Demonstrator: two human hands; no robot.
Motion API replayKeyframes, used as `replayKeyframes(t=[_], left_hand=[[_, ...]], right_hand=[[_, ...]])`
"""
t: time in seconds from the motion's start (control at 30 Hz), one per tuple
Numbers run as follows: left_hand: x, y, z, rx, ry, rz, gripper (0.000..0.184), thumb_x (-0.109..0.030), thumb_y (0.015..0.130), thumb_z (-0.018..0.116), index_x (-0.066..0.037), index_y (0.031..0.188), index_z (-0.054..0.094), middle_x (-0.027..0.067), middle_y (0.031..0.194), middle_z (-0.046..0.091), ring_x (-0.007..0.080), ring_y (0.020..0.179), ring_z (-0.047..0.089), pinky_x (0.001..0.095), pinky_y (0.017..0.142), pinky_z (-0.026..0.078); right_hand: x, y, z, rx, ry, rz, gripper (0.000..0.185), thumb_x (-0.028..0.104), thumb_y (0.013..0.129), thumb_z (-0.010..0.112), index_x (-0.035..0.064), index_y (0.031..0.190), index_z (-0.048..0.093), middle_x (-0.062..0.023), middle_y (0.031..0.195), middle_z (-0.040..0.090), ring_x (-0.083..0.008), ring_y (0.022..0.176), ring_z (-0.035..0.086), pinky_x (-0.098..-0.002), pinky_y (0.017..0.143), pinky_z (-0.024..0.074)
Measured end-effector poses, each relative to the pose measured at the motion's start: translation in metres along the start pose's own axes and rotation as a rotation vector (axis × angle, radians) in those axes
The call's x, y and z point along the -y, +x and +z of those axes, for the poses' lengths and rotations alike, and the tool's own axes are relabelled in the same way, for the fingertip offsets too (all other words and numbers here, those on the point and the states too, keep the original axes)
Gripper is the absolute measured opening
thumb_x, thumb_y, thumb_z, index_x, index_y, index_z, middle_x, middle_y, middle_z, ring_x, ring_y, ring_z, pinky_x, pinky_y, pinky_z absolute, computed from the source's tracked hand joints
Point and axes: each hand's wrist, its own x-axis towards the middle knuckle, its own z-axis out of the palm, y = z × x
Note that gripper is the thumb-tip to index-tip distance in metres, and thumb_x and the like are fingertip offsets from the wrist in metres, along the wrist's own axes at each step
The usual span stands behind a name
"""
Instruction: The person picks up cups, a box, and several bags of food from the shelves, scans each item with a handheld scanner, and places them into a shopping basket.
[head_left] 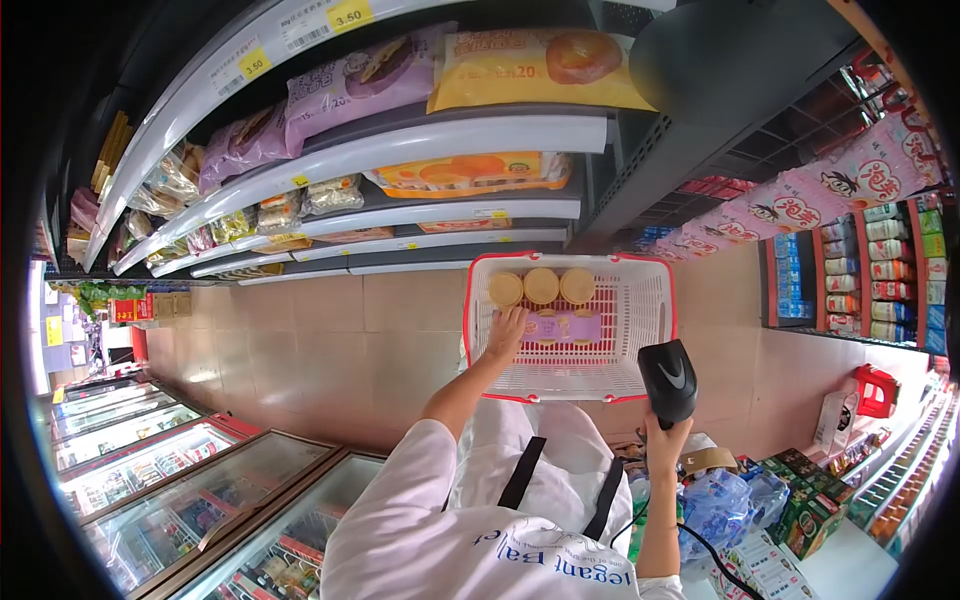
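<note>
Head view: left hand [507, 333] at left end of purple pack [567, 327] in basket [540, 382], grip unclear; pack runs rightward from it, long axis crosswise, three round tubs [541, 286] just beyond. Right hand [667, 440], farther off, wrapped round scanner [668, 380].

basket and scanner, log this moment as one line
left hand: at purple pack in basket | right hand: holds black scanner | basket: also three round tan items in a row

White basket [637, 300], three round tan items [541, 286] inside, purple pack [572, 328] beside them
</note>
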Motion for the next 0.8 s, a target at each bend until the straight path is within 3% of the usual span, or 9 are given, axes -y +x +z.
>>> replayKeyframes(t=[0.17,0.27,0.43,0.57,0.63,0.7,0.73,0.8], left_hand=[[0.0,0.002,-0.002,-0.078,-0.062,-0.042,0.072,-0.005,0.055,0.074,-0.004,0.122,0.047,0.0084,0.117,0.049,0.0259,0.117,0.042,0.0429,0.098,0.033],[-0.004,0.002,0.004,-0.118,-0.067,-0.085,0.063,-0.006,0.064,0.07,-0.004,0.123,0.047,0.0081,0.117,0.049,0.0253,0.118,0.042,0.0433,0.099,0.032],[0.005,0.001,0.009,0.009,0.019,-0.022,0.046,-0.005,0.079,0.053,-0.006,0.125,0.047,0.0113,0.12,0.048,0.0257,0.119,0.044,0.0454,0.1,0.033],[0.008,-0.009,-0.012,-0.006,-0.06,-0.078,0.05,-0.005,0.076,0.057,-0.004,0.126,0.046,0.0115,0.121,0.048,0.0281,0.117,0.046,0.0459,0.095,0.04],[0.012,-0.005,-0.036,-0.08,-0.081,-0.039,0.048,-0.006,0.075,0.058,-0.004,0.122,0.048,0.0116,0.12,0.05,0.0298,0.114,0.049,0.0433,0.092,0.045],[0.006,0.011,-0.088,-0.071,-0.402,0.134,0.044,-0.005,0.075,0.058,-0.006,0.118,0.049,0.0122,0.118,0.053,0.0317,0.106,0.055,0.0417,0.087,0.048],[-0.004,0.022,-0.12,-0.281,-0.429,0.098,0.035,0.0,0.076,0.057,-0.008,0.11,0.054,0.0122,0.109,0.058,0.0321,0.096,0.059,0.0407,0.08,0.05],[-0.029,0.039,-0.242,-0.56,-0.483,0.216,0.029,0.004,0.076,0.056,-0.007,0.103,0.057,0.0125,0.101,0.061,0.0332,0.09,0.06,0.0409,0.074,0.05]], right_hand=[[0.004,0.0,-0.002,-0.01,0.004,-0.003,0.009,0.003,0.083,0.061,-0.003,0.079,0.055,-0.0004,0.059,0.051,-0.0075,0.047,0.048,-0.023,0.044,0.0378],[0.001,-0.003,-0.001,0.002,-0.015,0.008,0.009,0.002,0.083,0.061,-0.0028,0.079,0.056,-0.0002,0.058,0.051,-0.0069,0.046,0.047,-0.023,0.043,0.037],[0.031,-0.001,0.017,0.005,0.058,-0.012,0.009,0.002,0.084,0.061,-0.0024,0.079,0.056,0.0001,0.057,0.05,-0.0059,0.046,0.046,-0.0225,0.043,0.0362],[0.038,0.003,0.029,-0.005,0.091,-0.086,0.009,0.002,0.083,0.063,-0.0025,0.078,0.056,0.0005,0.056,0.05,-0.0059,0.046,0.046,-0.0225,0.043,0.0362],[0.05,0.003,0.034,-0.004,0.113,-0.117,0.009,0.002,0.083,0.063,-0.0026,0.079,0.056,0.0006,0.056,0.049,-0.006,0.046,0.045,-0.0225,0.043,0.0361],[0.07,0.0,0.04,0.01,0.113,-0.116,0.009,0.003,0.083,0.063,-0.0029,0.078,0.057,0.0004,0.055,0.049,-0.0061,0.045,0.045,-0.0228,0.043,0.0351],[0.083,0.0,0.045,0.003,0.122,-0.134,0.009,0.003,0.083,0.063,-0.0029,0.078,0.057,0.0004,0.055,0.049,-0.0061,0.045,0.045,-0.0228,0.043,0.0351],[0.107,-0.004,0.053,-0.05,0.185,-0.141,0.009,0.004,0.083,0.063,-0.0031,0.078,0.059,0.0001,0.055,0.049,-0.0062,0.045,0.044,-0.0229,0.043,0.0334]])
